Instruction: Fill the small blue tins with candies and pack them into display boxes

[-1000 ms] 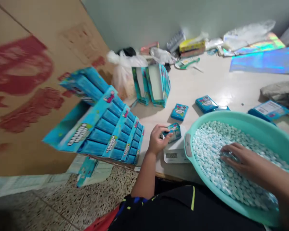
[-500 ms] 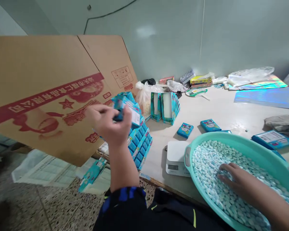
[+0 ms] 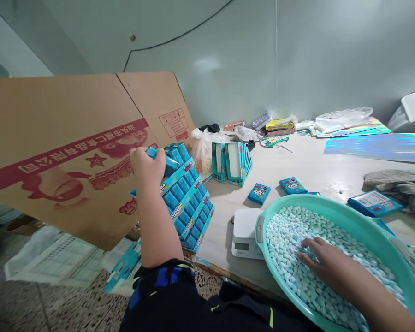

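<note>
My left hand (image 3: 148, 167) is closed around a small blue candy box (image 3: 152, 152), most of it hidden by my fingers. It is at the top of a leaning stack of display trays (image 3: 190, 203) filled with blue boxes. Pale blue and white candies (image 3: 287, 230) fill a turquoise oval tub (image 3: 352, 213). My right hand (image 3: 323, 260) rests on them, thumb and fingers apart, fingertips among the candies. A white digital scale (image 3: 244, 230) touches the tub's left side. Loose candy boxes (image 3: 259, 193) lie behind the scale and tub.
A large brown cardboard carton (image 3: 72, 110) stands on the left. Upright empty display trays (image 3: 233, 161) stand near a tied plastic bag (image 3: 204, 150). Holographic sheets (image 3: 376, 146), a grey cloth (image 3: 397, 182) and assorted packs (image 3: 280, 126) lie along the table's back and right.
My left hand has moved left and turned over, bringing the candy box to the top tray. My right hand stays among the candies, and the view has shifted slightly.
</note>
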`<state>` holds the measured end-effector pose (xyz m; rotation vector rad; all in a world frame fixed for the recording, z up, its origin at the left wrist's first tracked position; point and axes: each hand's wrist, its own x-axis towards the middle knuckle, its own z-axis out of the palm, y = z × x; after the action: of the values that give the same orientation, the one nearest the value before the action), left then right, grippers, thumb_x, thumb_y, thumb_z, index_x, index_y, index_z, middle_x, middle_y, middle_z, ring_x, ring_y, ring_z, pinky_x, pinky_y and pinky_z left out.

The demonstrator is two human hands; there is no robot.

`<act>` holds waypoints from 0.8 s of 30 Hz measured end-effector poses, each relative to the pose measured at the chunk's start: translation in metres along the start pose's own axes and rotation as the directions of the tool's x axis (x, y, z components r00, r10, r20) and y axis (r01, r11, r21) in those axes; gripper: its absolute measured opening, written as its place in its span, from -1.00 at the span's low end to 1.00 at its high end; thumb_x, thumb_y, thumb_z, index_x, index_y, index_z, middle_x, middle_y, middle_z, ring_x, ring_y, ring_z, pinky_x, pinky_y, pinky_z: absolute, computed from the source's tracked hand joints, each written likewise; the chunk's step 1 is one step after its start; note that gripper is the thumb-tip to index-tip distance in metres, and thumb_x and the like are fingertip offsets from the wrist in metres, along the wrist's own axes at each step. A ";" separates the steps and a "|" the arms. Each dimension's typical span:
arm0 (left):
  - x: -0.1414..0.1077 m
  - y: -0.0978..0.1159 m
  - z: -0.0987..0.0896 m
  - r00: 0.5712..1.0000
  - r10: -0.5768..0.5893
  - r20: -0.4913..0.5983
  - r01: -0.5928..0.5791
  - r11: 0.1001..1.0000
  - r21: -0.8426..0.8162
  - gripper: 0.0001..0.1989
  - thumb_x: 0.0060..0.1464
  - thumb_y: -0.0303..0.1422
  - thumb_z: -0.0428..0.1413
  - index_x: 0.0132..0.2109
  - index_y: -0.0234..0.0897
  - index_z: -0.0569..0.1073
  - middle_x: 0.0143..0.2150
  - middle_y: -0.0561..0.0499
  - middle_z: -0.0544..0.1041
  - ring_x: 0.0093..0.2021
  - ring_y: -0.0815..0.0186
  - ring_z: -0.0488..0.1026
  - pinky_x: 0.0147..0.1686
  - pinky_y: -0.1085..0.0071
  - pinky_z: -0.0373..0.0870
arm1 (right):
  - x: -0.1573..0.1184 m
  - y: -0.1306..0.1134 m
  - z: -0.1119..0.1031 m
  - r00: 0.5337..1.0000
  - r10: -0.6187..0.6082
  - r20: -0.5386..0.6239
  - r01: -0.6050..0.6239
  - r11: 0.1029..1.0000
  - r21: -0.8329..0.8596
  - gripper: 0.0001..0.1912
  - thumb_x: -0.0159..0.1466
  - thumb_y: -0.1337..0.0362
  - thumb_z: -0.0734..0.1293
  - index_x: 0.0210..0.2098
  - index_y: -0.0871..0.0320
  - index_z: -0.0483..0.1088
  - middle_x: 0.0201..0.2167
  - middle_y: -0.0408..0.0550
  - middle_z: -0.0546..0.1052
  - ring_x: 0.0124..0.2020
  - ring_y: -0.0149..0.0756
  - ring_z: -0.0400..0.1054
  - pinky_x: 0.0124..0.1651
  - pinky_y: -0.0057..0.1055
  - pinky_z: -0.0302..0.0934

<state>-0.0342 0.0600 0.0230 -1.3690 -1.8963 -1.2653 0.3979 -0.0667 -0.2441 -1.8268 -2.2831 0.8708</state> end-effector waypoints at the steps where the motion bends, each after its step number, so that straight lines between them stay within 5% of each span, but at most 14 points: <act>1: 0.000 -0.001 -0.001 1.000 0.002 0.024 -0.001 1.000 -0.008 -0.80 0.10 -0.30 0.20 -0.27 -0.18 0.29 -0.03 -0.22 0.42 0.17 -0.06 0.38 0.30 -0.01 0.27 | -0.001 -0.001 -0.001 1.000 -0.002 -0.005 0.002 1.000 0.003 -0.67 0.52 0.12 0.14 0.08 0.10 0.42 0.03 0.11 0.46 -0.01 -0.05 0.46 0.03 -0.17 0.27; 7: -0.006 -0.003 -0.003 0.966 0.257 0.016 -0.254 0.963 -0.085 -0.83 0.13 -0.32 0.19 -0.20 -0.20 0.34 0.15 -0.27 0.38 0.28 -0.01 0.33 0.37 -0.02 0.21 | -0.005 -0.001 -0.003 1.000 -0.014 -0.013 0.014 1.000 0.000 -0.69 0.49 0.15 0.19 0.09 0.12 0.43 0.02 0.13 0.46 -0.02 -0.02 0.46 0.03 -0.14 0.26; 24: -0.004 -0.010 -0.001 0.965 0.255 -0.062 -0.259 0.962 -0.088 -0.81 0.08 -0.39 0.28 -0.18 -0.35 0.48 0.03 -0.19 0.50 0.13 0.04 0.43 0.28 0.02 0.32 | -0.009 -0.014 -0.016 0.999 0.029 0.024 -0.030 0.999 0.031 -0.69 0.51 0.17 0.17 0.10 0.15 0.41 0.05 0.14 0.43 -0.02 -0.01 0.45 -0.02 -0.14 0.24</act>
<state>-0.0419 0.0564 0.0161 -1.5595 -1.5811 -1.2593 0.3950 -0.0710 -0.2214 -1.8513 -2.2485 0.9314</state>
